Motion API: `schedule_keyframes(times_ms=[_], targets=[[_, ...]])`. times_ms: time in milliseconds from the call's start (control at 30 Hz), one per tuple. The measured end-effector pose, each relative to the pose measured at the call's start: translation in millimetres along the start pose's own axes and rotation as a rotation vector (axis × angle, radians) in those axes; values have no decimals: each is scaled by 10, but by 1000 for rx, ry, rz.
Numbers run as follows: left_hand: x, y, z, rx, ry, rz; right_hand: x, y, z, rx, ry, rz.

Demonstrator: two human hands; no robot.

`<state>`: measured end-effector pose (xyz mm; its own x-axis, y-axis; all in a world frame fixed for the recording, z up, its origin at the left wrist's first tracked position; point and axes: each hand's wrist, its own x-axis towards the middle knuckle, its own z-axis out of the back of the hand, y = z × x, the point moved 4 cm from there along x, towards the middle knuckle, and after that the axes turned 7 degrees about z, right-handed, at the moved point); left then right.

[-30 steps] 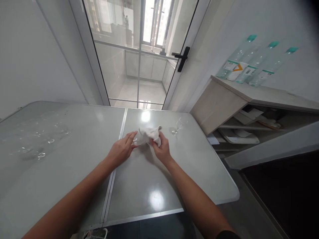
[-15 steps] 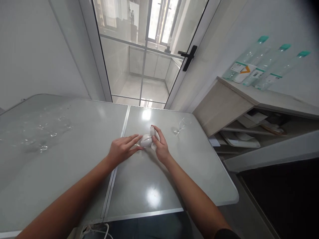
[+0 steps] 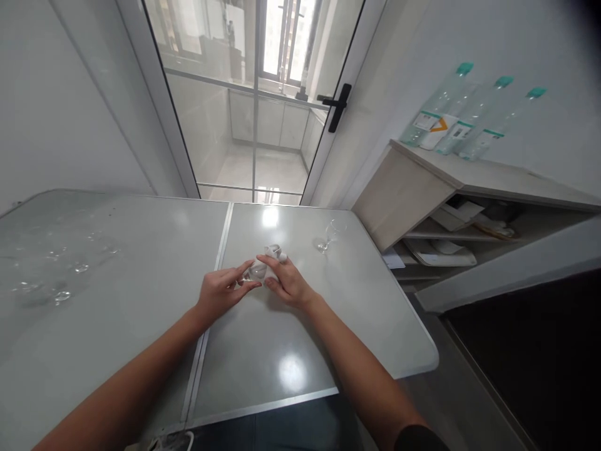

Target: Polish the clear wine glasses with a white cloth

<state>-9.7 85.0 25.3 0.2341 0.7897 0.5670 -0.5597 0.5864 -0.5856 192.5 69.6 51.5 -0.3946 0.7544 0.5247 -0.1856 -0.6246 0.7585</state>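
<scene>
A small glass lies low on the bench, just right of the middle seam, with a white cloth bunched against its far right side. The left hand meets it from the left, thumb and fingertips closed in a light pinch on the glass, which seems to brace it against rolling. The right hand curls over from the right, fingers clamped on the cloth and pressing it to the glass. The glass thus sits between both hands, at their fingertips. A stemmed glass sits farther right, well apart. More clear glasses rest far left, and bottles line the top of a shelf unit at right.
</scene>
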Motion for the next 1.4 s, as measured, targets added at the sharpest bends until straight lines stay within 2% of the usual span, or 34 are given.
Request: schedule_keyframes(times_ms=[133, 233, 367, 467, 600, 700, 800, 900, 967, 1033, 1133, 1167, 1267, 1333, 1400], targets=[[-24, 8, -34, 143, -10, -91, 3, -105, -54, 142, -70, -247], [-27, 3, -64, 151, 21, -102, 16, -118, -50, 308, -128, -325], [-10, -8, -84, 102, 32, -27, 1, -171, -59, 589, -232, -443], [2, 0, -103, 1, 60, 84, -17, -209, -96, 613, -308, -471], [35, 27, -107, -192, 140, 257, -28, -166, -109, 424, -314, -383], [71, 77, -110, -402, 279, 446, -44, -75, -62, 180, -262, -239], [83, 122, -124, -618, 471, 652, -61, -2, -52, -30, -94, -80], [81, 115, -123, -741, 601, 728, -71, 32, -84, -113, 68, 40], [84, 107, -112, -712, 582, 668, -62, 26, -93, -106, 60, 41], [90, 115, -81, -551, 457, 531, -44, -18, -93, -22, -32, -49], [78, 120, -13, -160, 200, 249, -37, -169, -131, 290, -194, -321], [66, 115, -3, -44, 149, 159, -43, -225, -159, 413, -230, -417], [37, 104, -12, 156, 111, -26, -64, -346, -226, 633, -300, -597], [32, 107, -24, 179, 108, -56, -62, -367, -228, 605, -320, -582], [39, 134, -28, 97, 99, 2, -46, -321, -210, 472, -293, -482]])
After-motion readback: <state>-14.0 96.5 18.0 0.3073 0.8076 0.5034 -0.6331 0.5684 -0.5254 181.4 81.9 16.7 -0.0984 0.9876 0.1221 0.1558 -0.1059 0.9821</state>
